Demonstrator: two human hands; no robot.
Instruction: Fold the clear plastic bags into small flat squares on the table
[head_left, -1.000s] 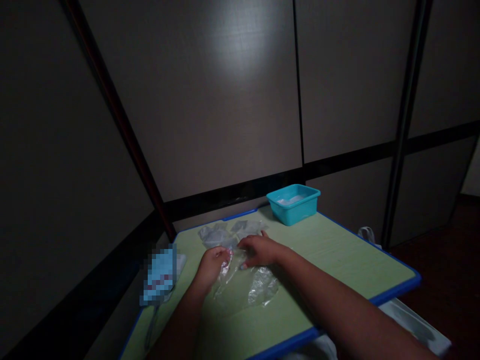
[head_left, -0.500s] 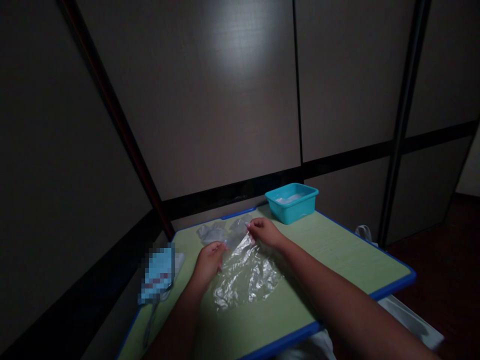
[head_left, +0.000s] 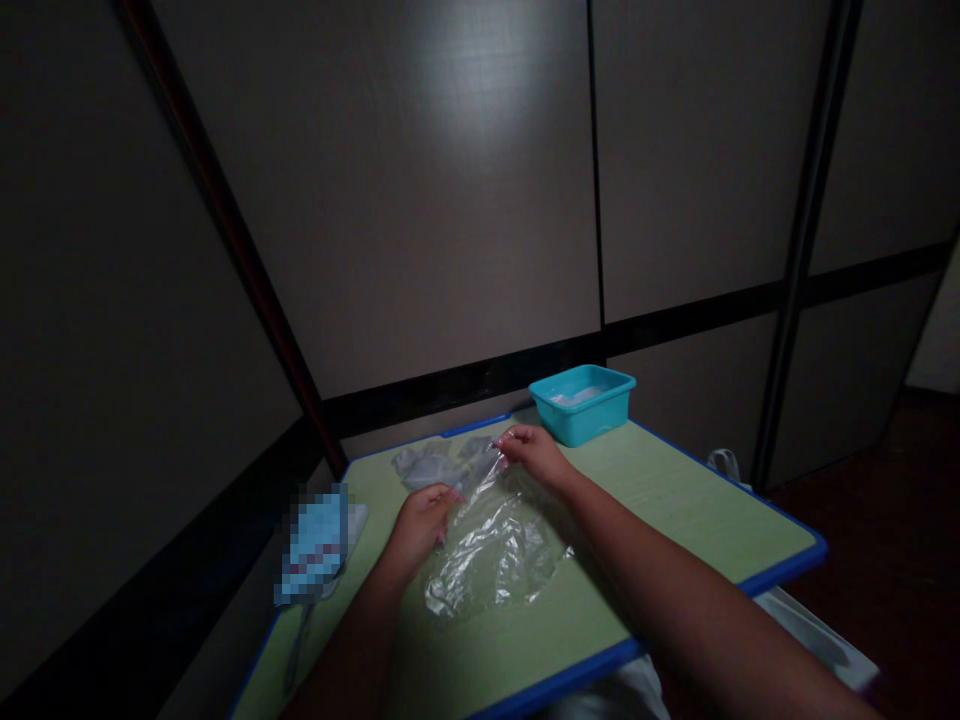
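Observation:
A clear plastic bag point(head_left: 499, 560) hangs low over the green table point(head_left: 705, 510), its top edge stretched between my two hands. My left hand point(head_left: 426, 520) pinches one corner of that edge between thumb and fingers. The other corner is gripped by my right hand point(head_left: 534, 455), which is raised a little higher and farther off. Just beyond my hands lies a crumpled greyish plastic bag point(head_left: 427, 465), partly seen through the clear one.
A turquoise basin point(head_left: 596, 420) stands at the table's far right corner, with something pale inside. At the left edge lies a blurred-out blue item point(head_left: 315, 545), beside a thin dark cord or handle point(head_left: 296, 650). Cupboard panels point(head_left: 450, 220) rise close behind the table.
My right hand has risen slightly, lifting its corner of the clear bag. The bag's folds have shifted; my left hand stays nearly in place.

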